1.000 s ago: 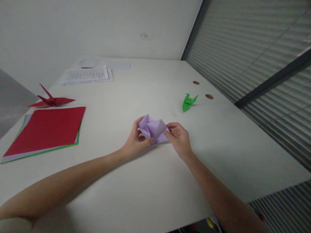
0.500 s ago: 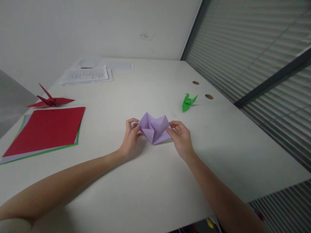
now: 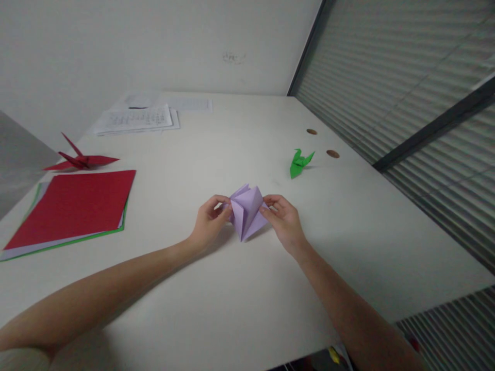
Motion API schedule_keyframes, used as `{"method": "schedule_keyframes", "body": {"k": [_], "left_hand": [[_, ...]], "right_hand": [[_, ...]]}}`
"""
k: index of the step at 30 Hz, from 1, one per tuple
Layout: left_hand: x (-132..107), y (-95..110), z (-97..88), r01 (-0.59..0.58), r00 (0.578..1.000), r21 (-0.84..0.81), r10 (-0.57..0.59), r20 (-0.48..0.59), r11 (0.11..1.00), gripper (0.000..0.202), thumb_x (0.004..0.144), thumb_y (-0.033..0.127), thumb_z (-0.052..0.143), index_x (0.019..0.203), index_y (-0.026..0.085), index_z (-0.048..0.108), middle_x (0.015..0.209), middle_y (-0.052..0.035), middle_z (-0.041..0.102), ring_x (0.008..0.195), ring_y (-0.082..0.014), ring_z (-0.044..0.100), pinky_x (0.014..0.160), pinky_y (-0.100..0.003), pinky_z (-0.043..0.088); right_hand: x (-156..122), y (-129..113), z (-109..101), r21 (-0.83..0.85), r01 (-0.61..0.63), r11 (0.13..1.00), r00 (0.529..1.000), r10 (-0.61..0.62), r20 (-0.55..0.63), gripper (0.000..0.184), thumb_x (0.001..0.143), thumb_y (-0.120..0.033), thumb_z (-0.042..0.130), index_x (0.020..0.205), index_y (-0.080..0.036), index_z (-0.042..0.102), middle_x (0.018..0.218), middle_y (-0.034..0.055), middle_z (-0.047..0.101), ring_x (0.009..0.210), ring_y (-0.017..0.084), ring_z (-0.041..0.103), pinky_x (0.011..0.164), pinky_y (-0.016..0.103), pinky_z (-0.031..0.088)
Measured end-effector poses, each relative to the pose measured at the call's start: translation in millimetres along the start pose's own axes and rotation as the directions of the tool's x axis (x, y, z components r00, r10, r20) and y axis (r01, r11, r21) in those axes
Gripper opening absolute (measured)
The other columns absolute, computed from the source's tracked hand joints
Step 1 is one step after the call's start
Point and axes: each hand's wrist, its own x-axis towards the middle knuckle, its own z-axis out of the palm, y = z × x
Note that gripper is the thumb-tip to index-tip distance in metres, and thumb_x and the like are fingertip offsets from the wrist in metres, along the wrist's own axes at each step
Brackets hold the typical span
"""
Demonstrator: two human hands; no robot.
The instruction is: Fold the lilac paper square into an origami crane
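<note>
A sheet of purple origami paper [image 3: 247, 208], creased and partly folded together, is held between my two hands just over the white table. My left hand [image 3: 211, 219] pinches its left corner between thumb and fingers. On the opposite side, my right hand [image 3: 284, 221] grips the right corner, thumb in front. The paper's folds stand up in the middle, and its lower tip points toward me. Behind my right hand sits a small green paper crane [image 3: 299, 164].
At the left lies a stack of coloured paper with a red sheet [image 3: 77, 206] on top. A red paper crane [image 3: 81, 161] stands behind it. Written sheets [image 3: 135, 119] lie at the back left. Two round holes [image 3: 332, 153] mark the table near the window blinds [image 3: 406, 77].
My hands have drawn slightly closer together. The purple paper has gone from spread wide to narrower, its folds collapsing inward, and its lower tip has shifted toward me.
</note>
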Motion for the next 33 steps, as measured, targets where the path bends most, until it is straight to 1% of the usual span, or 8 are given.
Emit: {"method": "schedule_keyframes", "body": {"k": [4, 7, 13, 17, 21, 25, 30, 33], "left_hand": [[-5.1, 1.9, 0.9, 0.048, 0.989, -0.008, -0.046, 0.14, 0.999, 0.044, 0.075, 0.056, 0.071, 0.089, 0.015, 0.066, 0.083, -0.0053, 0.062, 0.08, -0.0174, 0.057, 0.072, -0.031, 0.049], [-8.2, 2.2, 2.4, 0.039, 0.982, 0.043, -0.047, 0.183, 0.998, 0.046, 0.063, 0.043, 0.084, 0.095, 0.018, 0.063, 0.091, -0.0052, 0.063, 0.087, -0.0185, 0.057, 0.074, -0.028, 0.049], [-6.0, 2.4, 3.3, -0.006, 0.996, 0.043, 0.002, 0.087, 0.999, 0.027, 0.07, 0.025, 0.075, 0.094, 0.019, 0.062, 0.093, -0.0035, 0.062, 0.088, -0.0169, 0.057, 0.072, -0.025, 0.048], [-3.0, 1.4, 0.4, -0.052, 0.998, 0.021, 0.052, 0.026, 0.998, 0.03, 0.069, 0.016, 0.067, 0.099, 0.019, 0.066, 0.098, -0.0039, 0.065, 0.093, -0.0183, 0.058, 0.078, -0.027, 0.047], [-2.5, 0.4, -0.2, -0.052, 0.999, 0.005, 0.052, 0.002, 0.999, 0.026, 0.07, 0.019, 0.074, 0.095, 0.02, 0.066, 0.097, -0.003, 0.065, 0.089, -0.0164, 0.059, 0.076, -0.026, 0.047], [-2.6, 1.4, 1.3, 0.027, 1.0, -0.016, -0.026, 0.01, 1.0, 0.043, 0.068, 0.023, 0.081, 0.109, 0.022, 0.064, 0.08, 0.0011, 0.061, 0.074, -0.0128, 0.057, 0.069, -0.025, 0.046], [-2.5, 2.7, 2.1, 0.136, 0.988, -0.061, -0.131, 0.079, 0.989, 0.028, 0.064, 0.028, 0.083, 0.082, 0.013, 0.068, 0.081, -0.0045, 0.068, 0.073, -0.0145, 0.06, 0.067, -0.027, 0.047], [-3.0, 4.1, 2.6, 0.183, 0.98, -0.119, -0.173, 0.094, 0.976, 0.028, 0.062, 0.027, 0.085, 0.079, 0.013, 0.067, 0.077, -0.0027, 0.067, 0.068, -0.0126, 0.059, 0.064, -0.024, 0.045]], "right_hand": [[-0.4, 1.9, 0.0, -0.055, 0.006, 0.998, 1.0, -0.005, 0.014, 0.033, 0.065, -0.041, 0.079, 0.085, -0.023, 0.062, 0.069, -0.0024, 0.057, 0.063, 0.012, 0.053, 0.059, 0.026, 0.048], [-1.1, 3.1, 0.3, -0.078, 0.008, 0.997, 1.0, -0.007, 0.02, 0.032, 0.065, -0.041, 0.079, 0.083, -0.022, 0.06, 0.067, -0.0032, 0.055, 0.06, 0.011, 0.052, 0.056, 0.026, 0.048], [-0.6, 3.4, 0.2, -0.085, 0.02, 0.996, 0.999, -0.022, -0.027, 0.03, 0.064, -0.036, 0.079, 0.081, -0.022, 0.059, 0.072, -0.0023, 0.056, 0.061, 0.011, 0.052, 0.057, 0.025, 0.048], [0.9, 2.2, -0.5, -0.081, 0.037, 0.996, 0.998, -0.042, -0.053, 0.028, 0.064, -0.033, 0.078, 0.08, -0.021, 0.059, 0.072, -0.0021, 0.057, 0.063, 0.011, 0.052, 0.058, 0.025, 0.048], [1.1, 2.0, -0.1, -0.071, 0.023, 0.997, 0.998, -0.027, -0.064, 0.027, 0.063, -0.033, 0.077, 0.079, -0.021, 0.059, 0.071, -0.002, 0.056, 0.062, 0.011, 0.051, 0.057, 0.026, 0.047], [0.2, 2.7, -0.4, -0.084, 0.01, 0.996, 0.999, -0.013, -0.041, 0.029, 0.064, -0.034, 0.078, 0.081, -0.022, 0.058, 0.07, -0.0024, 0.056, 0.06, 0.011, 0.051, 0.055, 0.026, 0.045], [-0.2, 2.8, -1.7, -0.086, 0.002, 0.996, 1.0, -0.003, -0.019, 0.03, 0.064, -0.033, 0.077, 0.084, -0.022, 0.059, 0.071, -0.0029, 0.056, 0.06, 0.011, 0.052, 0.055, 0.024, 0.044], [-1.3, 0.1, -0.4, -0.074, -0.038, 0.997, 0.999, 0.039, 0.006, 0.037, 0.065, -0.032, 0.077, 0.097, -0.022, 0.062, 0.086, 0.0001, 0.062, 0.069, 0.012, 0.058, 0.061, 0.025, 0.047]]}}
